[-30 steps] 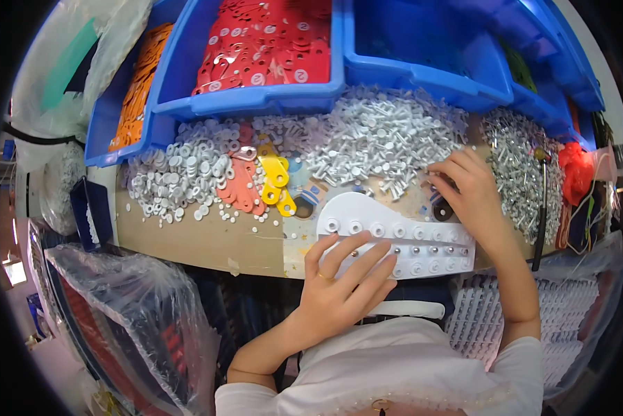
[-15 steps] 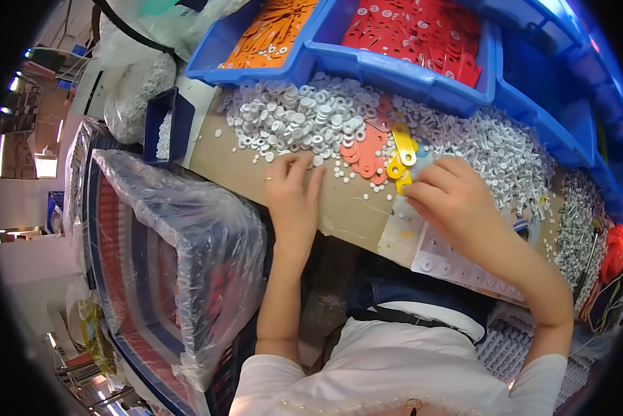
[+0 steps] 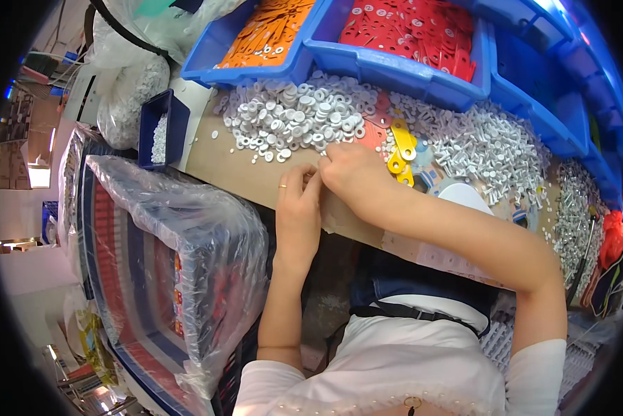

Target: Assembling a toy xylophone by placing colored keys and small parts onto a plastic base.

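My left hand [image 3: 300, 211] is over the near edge of the brown work surface, its fingers bent and pinched together. Beside it, nearly touching its fingertips, my right hand [image 3: 353, 175] is closed, reaching across from the right. Whatever either hand grips is hidden by the fingers. Just beyond them lies a heap of white washer-like discs [image 3: 284, 114]. Salmon-pink flat strips [image 3: 375, 133] are partly covered by my right hand. To their right, yellow strips with round holes [image 3: 404, 142] overlap each other.
Blue bins hold orange strips [image 3: 266, 35] and red strips [image 3: 412, 35] at the back. White rivet-like pins [image 3: 495, 149] are heaped at right. A small dark-blue box [image 3: 160, 135] stands at left. A plastic-wrapped striped bag [image 3: 180, 270] stands left of my arm.
My right hand has moved left from the yellow strips to meet my left hand. My left hand has come slightly nearer me and its fingers have drawn together.
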A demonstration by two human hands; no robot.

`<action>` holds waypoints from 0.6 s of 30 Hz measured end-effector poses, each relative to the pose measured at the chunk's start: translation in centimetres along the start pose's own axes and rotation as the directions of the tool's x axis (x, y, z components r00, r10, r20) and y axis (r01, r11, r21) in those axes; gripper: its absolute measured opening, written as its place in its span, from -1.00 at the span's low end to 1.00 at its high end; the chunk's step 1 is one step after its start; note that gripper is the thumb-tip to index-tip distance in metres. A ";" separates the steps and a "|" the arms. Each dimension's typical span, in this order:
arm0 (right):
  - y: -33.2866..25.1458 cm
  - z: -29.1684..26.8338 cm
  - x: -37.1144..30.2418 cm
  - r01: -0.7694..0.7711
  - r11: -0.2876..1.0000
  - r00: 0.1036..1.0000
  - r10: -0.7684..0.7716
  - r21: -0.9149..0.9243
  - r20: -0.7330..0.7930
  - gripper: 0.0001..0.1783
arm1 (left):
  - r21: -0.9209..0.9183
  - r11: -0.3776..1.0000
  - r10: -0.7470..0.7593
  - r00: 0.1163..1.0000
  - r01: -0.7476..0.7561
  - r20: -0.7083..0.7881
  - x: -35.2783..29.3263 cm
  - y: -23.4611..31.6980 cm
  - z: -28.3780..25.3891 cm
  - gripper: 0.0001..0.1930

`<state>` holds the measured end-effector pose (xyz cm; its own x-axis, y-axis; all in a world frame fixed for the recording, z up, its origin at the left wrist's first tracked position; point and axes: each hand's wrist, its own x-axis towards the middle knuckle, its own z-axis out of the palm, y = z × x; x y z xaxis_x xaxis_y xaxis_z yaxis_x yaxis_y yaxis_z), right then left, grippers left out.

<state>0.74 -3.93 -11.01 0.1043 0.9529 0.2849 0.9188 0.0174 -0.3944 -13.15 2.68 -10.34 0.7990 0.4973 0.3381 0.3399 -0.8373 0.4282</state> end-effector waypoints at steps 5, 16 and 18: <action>1.3 -0.8 -2.1 -0.075 0.995 0.967 0.090 0.070 -0.238 -0.90 | 0.046 0.999 -0.005 0.999 0.007 -0.037 0.4 -0.1 0.8 -0.79; 0.8 -14.9 -22.9 -0.714 0.467 0.438 0.879 0.521 -0.187 -0.86 | -0.145 0.988 -0.042 0.998 0.049 0.046 0.6 4.3 -0.6 -0.84; -0.5 -15.2 -26.5 -0.756 0.546 0.515 0.836 0.361 -0.189 -0.88 | -0.383 0.924 0.078 0.986 -0.015 0.150 -0.4 8.6 0.0 -0.80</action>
<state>3.33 -33.83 -5.09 0.8939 0.4478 -0.0185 0.2859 -0.6014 -0.7461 -10.57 -4.76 -6.79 0.8881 0.3913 0.2411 0.1125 -0.6938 0.7114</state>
